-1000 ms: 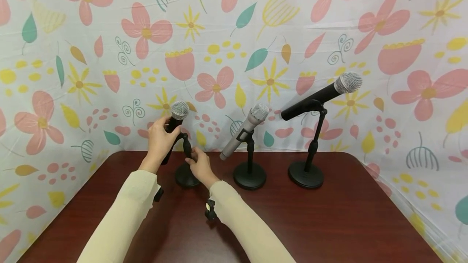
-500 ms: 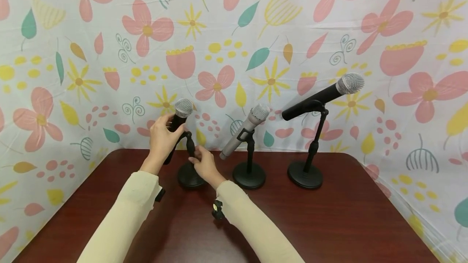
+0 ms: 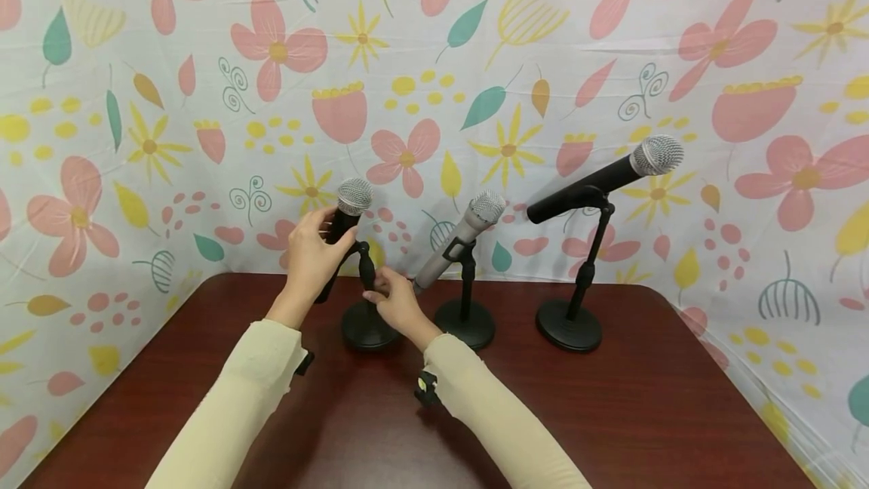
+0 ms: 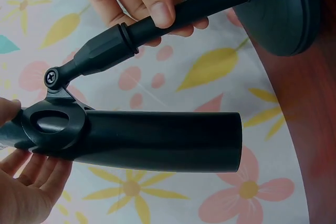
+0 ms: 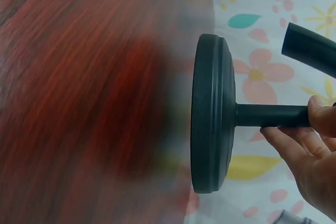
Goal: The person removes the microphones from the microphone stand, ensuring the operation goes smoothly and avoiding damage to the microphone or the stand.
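My left hand (image 3: 311, 256) grips a black microphone (image 3: 355, 196) just below its silver mesh head, thumb on one side and fingers on the other. The microphone's body (image 4: 168, 140) sits tilted in the clip (image 4: 52, 128) of a short black desk stand. Lower down, my right hand (image 3: 400, 305) pinches the stand's pole (image 4: 215, 8) between thumb and fingers, under the thicker collar (image 4: 102, 51). The round base (image 5: 212, 114) shows edge-on in the right wrist view, close over the table. In the head view, the pole's lower part is partly hidden by my right fingers.
Right beside it, a grey microphone (image 3: 448, 253) leans in a similar stand, its base (image 3: 468, 327) partly behind my right wrist. Farther right a black microphone (image 3: 591, 191) sits on a taller stand (image 3: 577, 293). A flowered cloth (image 3: 434, 59) hangs behind the dark red table (image 3: 645, 413).
Both hands have moved to the right together with the black microphone and its stand, bringing them closer to the grey microphone. The grips look the same. The view has shifted slightly.
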{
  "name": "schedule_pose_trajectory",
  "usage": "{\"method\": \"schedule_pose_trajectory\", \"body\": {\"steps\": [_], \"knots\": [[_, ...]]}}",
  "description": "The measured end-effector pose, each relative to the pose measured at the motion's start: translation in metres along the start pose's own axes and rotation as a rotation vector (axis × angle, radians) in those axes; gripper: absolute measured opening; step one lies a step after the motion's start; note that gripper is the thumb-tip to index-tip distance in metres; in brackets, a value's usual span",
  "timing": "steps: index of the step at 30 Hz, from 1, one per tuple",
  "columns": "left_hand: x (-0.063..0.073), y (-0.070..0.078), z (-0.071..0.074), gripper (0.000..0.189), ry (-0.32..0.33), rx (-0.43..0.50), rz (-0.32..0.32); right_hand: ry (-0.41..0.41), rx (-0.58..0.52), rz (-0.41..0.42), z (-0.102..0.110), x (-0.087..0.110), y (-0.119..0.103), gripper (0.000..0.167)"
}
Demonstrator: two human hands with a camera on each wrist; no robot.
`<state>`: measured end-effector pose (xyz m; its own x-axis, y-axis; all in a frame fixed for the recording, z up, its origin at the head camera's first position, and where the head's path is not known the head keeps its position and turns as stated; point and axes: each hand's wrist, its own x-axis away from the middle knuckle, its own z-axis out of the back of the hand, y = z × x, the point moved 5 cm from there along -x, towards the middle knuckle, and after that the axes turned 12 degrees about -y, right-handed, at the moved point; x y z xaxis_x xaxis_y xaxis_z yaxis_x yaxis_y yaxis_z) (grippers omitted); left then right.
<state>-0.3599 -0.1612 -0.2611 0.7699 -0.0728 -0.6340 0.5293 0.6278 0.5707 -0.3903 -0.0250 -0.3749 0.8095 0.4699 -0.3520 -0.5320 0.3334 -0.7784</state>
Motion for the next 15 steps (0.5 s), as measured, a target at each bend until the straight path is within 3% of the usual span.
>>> {"method": "schedule_pose_trajectory", "body": {"steps": [15], "knots": [[0.007,0.026,-0.003,0.042,-0.055,0.035,-0.06,-0.072,0.02,0.015,0.022,0.021,-0.011,0.013]]}}
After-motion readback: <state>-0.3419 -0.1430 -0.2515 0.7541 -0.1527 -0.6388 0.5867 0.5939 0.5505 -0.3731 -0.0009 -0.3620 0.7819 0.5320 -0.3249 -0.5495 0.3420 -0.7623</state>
